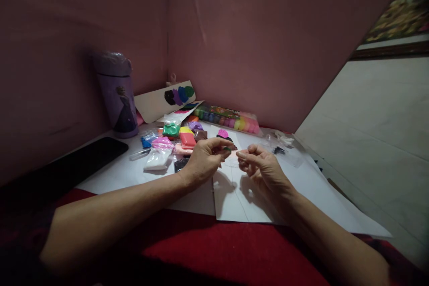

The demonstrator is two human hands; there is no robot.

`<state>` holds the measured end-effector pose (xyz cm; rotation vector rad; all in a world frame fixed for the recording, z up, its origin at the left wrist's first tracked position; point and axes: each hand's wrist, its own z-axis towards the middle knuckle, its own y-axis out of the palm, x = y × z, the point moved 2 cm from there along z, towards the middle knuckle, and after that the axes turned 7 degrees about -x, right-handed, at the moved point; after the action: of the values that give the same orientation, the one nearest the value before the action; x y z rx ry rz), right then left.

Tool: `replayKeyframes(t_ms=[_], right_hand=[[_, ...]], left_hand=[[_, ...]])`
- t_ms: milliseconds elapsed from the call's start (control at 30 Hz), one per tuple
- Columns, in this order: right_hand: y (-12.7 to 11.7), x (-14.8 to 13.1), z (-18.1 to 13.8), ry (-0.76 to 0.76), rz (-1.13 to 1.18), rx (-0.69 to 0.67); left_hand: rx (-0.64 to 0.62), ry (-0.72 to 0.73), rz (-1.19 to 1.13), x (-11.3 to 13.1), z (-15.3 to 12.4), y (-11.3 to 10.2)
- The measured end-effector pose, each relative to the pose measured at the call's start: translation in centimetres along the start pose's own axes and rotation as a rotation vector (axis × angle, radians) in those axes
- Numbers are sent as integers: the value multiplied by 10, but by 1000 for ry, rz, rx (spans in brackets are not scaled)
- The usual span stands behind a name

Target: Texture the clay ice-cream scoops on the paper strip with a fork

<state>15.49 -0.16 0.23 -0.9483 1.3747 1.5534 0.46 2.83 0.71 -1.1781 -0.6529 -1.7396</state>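
Note:
My left hand (207, 161) is raised over the white paper, its thumb and fingertips closed around a small dark green lump of clay (227, 149). Just to the right, my right hand (261, 164) is held in a pinch, and whatever lies between its fingertips is too small to make out. A gap separates the two hands. Beneath them lies a white sheet (231, 203) with a thin line drawn on it. Pink clay (222, 133) and dark pieces show at the sheet's far end. A pale peach patch (233, 155) is partly hidden behind my fingers.
Clay packets in several colours, such as a red one (187, 140) and a white one (157, 159), lie left of my hands. Behind stand a purple bottle (117, 98), a card with coloured blobs (150, 103) and a clay box (228, 118). A black phone (97, 154) lies left.

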Motion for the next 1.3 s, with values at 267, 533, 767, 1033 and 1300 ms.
replayKeyframes(t_ms=[267,533,767,1033,1300], right_hand=[[2,0,-2,9,-21,8],[2,0,-2,20,-16,15],[4,0,-3,25,5,-2],[1,0,-2,20,18,35],[3,-1,-3,18,18,-2]], left_hand=[[-42,137,135,0,-3,3],[-1,334,463,11,-7,1],[-56,381,508,9,-7,2],[-23,385,494,8,-7,1],[-45,378,501,6,-7,2]])
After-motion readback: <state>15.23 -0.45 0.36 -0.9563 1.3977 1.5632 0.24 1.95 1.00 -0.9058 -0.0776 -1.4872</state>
